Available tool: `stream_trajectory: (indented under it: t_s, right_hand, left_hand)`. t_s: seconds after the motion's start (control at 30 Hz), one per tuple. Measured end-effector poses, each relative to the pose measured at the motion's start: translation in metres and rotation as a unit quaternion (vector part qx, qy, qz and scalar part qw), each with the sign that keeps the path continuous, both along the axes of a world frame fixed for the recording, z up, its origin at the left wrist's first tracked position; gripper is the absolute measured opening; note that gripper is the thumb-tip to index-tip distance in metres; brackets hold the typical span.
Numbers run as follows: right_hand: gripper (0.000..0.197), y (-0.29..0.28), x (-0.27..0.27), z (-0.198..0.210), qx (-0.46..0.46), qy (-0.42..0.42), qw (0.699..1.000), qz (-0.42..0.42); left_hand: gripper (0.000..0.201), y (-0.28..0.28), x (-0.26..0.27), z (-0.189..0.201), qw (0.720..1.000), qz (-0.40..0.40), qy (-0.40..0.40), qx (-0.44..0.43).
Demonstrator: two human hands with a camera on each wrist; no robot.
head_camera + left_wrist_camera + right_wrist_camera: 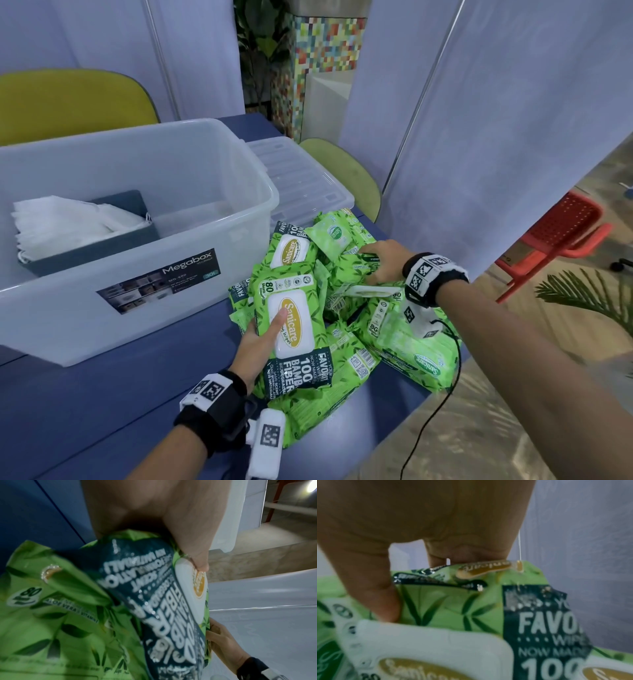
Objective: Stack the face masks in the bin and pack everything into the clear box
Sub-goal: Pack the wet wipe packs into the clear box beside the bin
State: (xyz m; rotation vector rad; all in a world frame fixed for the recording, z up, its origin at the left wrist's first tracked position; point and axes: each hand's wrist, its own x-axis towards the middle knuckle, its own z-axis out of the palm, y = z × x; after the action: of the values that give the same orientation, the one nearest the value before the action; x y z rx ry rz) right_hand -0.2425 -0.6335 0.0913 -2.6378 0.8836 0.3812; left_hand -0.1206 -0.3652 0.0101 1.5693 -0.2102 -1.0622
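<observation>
Masks (61, 222), soft white pleats, fill a grey bin (102, 246) inside the clear box (212, 240). Beside the box, left hand (260, 346) grips a glossy green wipes pack (291, 329); right hand (383, 262) pinches another pack (356, 270).

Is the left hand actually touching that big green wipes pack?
Touching. The head view shows the left hand under the wipes pack, thumb pressed on its white lid; the left wrist view shows the same.
</observation>
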Motion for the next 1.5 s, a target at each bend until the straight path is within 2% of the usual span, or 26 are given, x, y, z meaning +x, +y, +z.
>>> stream_trajectory:
  t_s: [0.1, 0.17, 0.23, 0.33, 0.4, 0.5, 0.6, 0.67, 0.77, 0.9, 0.93, 1.03, 1.1, 1.13, 1.23, 1.3, 1.33, 1.43, 1.5]
  right_hand:
    - [0.071, -0.003, 0.0, -0.003, 0.032, -0.016, 0.999, 0.001]
    - [0.071, -0.004, -0.007, -0.011, 0.01, -0.025, 1.0, 0.009]
    - [0.08, 0.001, -0.013, -0.02, -0.026, -0.015, 0.999, 0.011]
    - [0.108, 0.009, -0.017, -0.027, -0.058, 0.011, 0.998, 0.027]
    - [0.116, 0.011, -0.016, -0.03, -0.103, 0.032, 0.993, 0.047]
    - [0.112, 0.011, -0.009, -0.03, -0.141, 0.041, 0.988, 0.04]
    - [0.096, 0.009, -0.005, -0.022, -0.114, 0.039, 0.993, 0.012]
    - [0.097, 0.007, -0.006, -0.012, -0.105, 0.051, 0.993, 0.003]
    - [0.101, 0.008, -0.011, 0.008, -0.099, 0.052, 0.994, -0.003]
    - [0.098, 0.011, -0.018, 0.046, -0.091, 0.009, 0.996, -0.015]
    - [0.093, 0.012, -0.019, 0.056, -0.088, -0.009, 0.996, -0.014]
    - [0.076, 0.016, -0.018, 0.091, -0.088, -0.082, 0.993, -0.011]
    - [0.072, 0.024, -0.012, 0.118, -0.074, -0.131, 0.989, -0.005]
    - [0.071, 0.03, -0.007, 0.132, -0.073, -0.151, 0.986, 0.003]
    - [0.075, 0.043, 0.018, 0.169, -0.075, -0.208, 0.975, 0.028]
    - [0.076, 0.055, 0.038, 0.19, -0.07, -0.249, 0.965, 0.055]
    - [0.077, 0.063, 0.049, 0.2, -0.067, -0.265, 0.959, 0.074]
    - [0.082, 0.078, 0.089, 0.219, -0.059, -0.301, 0.945, 0.117]
    - [0.092, 0.084, 0.122, 0.226, -0.087, -0.289, 0.943, 0.143]
  left_hand:
    - [0.065, 0.001, -0.001, 0.002, 1.0, 0.002, -0.007, 0.004]
    - [0.064, 0.001, -0.001, 0.0, 1.0, 0.0, -0.007, 0.004]
    - [0.068, 0.001, -0.001, 0.0, 1.0, -0.002, -0.008, 0.001]
    - [0.096, 0.0, 0.0, -0.006, 1.0, 0.002, -0.012, -0.001]
    - [0.109, 0.0, 0.001, -0.008, 1.0, 0.004, -0.014, -0.002]
    - [0.092, 0.0, -0.001, -0.007, 1.0, 0.011, -0.007, -0.001]
    - [0.076, 0.0, -0.002, -0.006, 1.0, 0.014, -0.009, -0.001]
    - [0.073, -0.001, -0.002, -0.002, 1.0, 0.02, -0.003, -0.011]
    - [0.057, -0.001, -0.004, 0.002, 0.999, 0.021, 0.015, -0.031]
    - [0.074, 0.005, -0.001, 0.012, 0.998, 0.009, 0.032, -0.049]
    - [0.072, 0.007, 0.002, 0.017, 0.998, 0.006, 0.035, -0.054]
    - [0.043, 0.018, 0.009, 0.044, 0.995, -0.014, 0.043, -0.084]
    - [0.041, 0.028, 0.015, 0.068, 0.992, -0.027, 0.039, -0.116]
    - [0.046, 0.034, 0.021, 0.083, 0.989, -0.031, 0.03, -0.138]
    - [0.087, 0.047, 0.046, 0.129, 0.982, -0.035, -0.007, -0.187]
    - [0.095, 0.057, 0.066, 0.165, 0.972, -0.033, -0.025, -0.233]
    - [0.091, 0.061, 0.077, 0.184, 0.965, -0.025, -0.031, -0.257]
    - [0.061, 0.074, 0.116, 0.241, 0.949, 0.012, -0.084, -0.305]
    - [0.06, 0.079, 0.144, 0.27, 0.943, 0.05, -0.138, -0.3]
